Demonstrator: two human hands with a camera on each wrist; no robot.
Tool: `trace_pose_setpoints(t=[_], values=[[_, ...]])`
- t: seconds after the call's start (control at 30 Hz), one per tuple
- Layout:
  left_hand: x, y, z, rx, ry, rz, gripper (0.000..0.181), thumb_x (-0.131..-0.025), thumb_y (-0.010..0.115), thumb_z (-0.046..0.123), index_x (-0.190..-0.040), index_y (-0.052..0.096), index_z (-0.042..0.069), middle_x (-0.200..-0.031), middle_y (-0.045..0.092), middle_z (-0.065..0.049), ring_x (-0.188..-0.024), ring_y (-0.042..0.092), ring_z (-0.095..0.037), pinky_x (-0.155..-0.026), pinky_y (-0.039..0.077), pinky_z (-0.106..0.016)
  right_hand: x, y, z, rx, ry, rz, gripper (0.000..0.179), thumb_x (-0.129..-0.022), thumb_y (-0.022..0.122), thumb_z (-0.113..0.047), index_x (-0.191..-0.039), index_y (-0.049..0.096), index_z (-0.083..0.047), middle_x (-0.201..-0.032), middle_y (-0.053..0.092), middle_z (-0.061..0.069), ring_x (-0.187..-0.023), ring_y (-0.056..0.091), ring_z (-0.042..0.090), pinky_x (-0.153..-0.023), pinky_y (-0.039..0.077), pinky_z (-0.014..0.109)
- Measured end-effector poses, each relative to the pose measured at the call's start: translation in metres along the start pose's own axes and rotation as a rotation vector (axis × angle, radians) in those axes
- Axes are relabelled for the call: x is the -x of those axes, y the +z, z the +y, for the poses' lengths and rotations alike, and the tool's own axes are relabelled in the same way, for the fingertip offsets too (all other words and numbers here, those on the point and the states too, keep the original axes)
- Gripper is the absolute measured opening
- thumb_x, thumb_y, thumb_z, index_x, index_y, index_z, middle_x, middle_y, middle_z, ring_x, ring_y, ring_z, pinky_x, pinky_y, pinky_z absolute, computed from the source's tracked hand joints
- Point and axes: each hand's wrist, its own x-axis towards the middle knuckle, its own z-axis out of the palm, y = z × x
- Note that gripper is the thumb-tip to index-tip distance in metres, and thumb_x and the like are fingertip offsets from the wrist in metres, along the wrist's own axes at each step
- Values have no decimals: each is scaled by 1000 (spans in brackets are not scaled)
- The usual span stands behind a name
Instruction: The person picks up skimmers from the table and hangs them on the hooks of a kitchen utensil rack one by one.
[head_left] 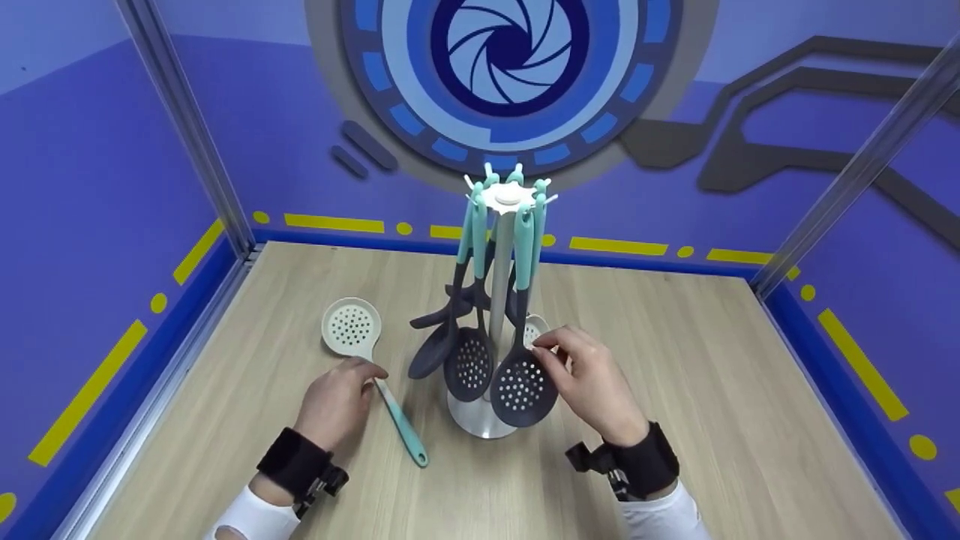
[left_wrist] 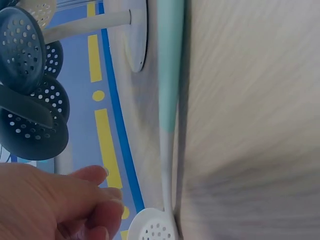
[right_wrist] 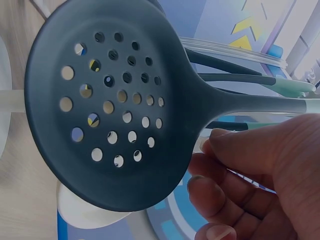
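Note:
A pale skimmer with a teal handle lies on the table. Over its neck in the head view is my left hand; the left wrist view shows these loosely curled fingers apart from it with nothing between them. On a rotating utensil stand hang several dark utensils with teal handles. My right hand is at the shoulder of the nearest dark skimmer, thumb and forefinger pinching at its rim beside the neck. In the right wrist view this skimmer hides part of another pale utensil behind.
The stand's round metal base sits mid-table. Another dark skimmer and a dark spoon hang on its left. Blue printed walls enclose the wooden table at the back and sides.

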Motion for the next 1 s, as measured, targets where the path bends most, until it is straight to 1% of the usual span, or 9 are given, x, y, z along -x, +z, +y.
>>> trace_pose_setpoints(t=[0.13, 0.3, 0.47, 0.63, 0.73, 0.87, 1.0], values=[[0, 4, 1, 3, 5, -20, 27, -84, 78, -7, -101, 81, 14, -108, 75, -3, -98, 75, -25, -78, 61, -44, 0, 0, 0, -21, 5, 6, 10, -98, 74, -10, -101, 76, -19, -92, 67, -13, -79, 60, 4, -62, 50, 22], [-3, 11, 1, 10, 19, -46, 28, -81, 78, -9, -97, 82, 13, -101, 75, 0, -95, 74, -22, -78, 61, -41, 0, 0, -1, -25, -5, 14, 9, -99, 74, -11, -101, 75, -19, -92, 67, -13, -79, 60, 4, -61, 49, 22], [-2, 19, 0, 1, 31, -72, 27, -81, 76, -8, -94, 83, 14, -95, 74, 3, -90, 73, -20, -75, 60, -40, 0, 0, -2, -22, -14, 13, 8, -99, 73, -12, -101, 76, -20, -92, 67, -13, -79, 60, 3, -61, 50, 22], [-1, 25, -3, -4, 45, -78, 24, -80, 78, -7, -88, 82, 15, -89, 73, 5, -85, 73, -19, -72, 59, -38, 1, 0, -3, -22, -5, 9, 8, -100, 73, -13, -102, 76, -21, -93, 67, -14, -79, 60, 3, -61, 50, 22], [-1, 27, -5, -12, 67, -72, 23, -79, 80, -8, -85, 82, 15, -88, 72, 4, -83, 72, -18, -70, 59, -37, 1, 0, -3, -21, 1, 6, 8, -100, 73, -14, -102, 76, -21, -93, 67, -14, -80, 60, 3, -62, 50, 22], [-2, 29, -7, -8, 107, -55, 23, -79, 81, -9, -85, 81, 13, -92, 73, 2, -85, 73, -19, -70, 59, -37, 1, 0, -4, -24, -2, 7, 8, -100, 73, -13, -102, 76, -20, -93, 67, -13, -79, 60, 4, -62, 51, 22], [0, 32, -9, -1, 111, -50, 23, -79, 79, -10, -87, 79, 11, -97, 74, 1, -89, 74, -19, -71, 60, -37, 1, 0, -5, -22, -16, 9, 8, -100, 73, -13, -102, 76, -20, -93, 67, -13, -80, 60, 4, -62, 50, 22]])
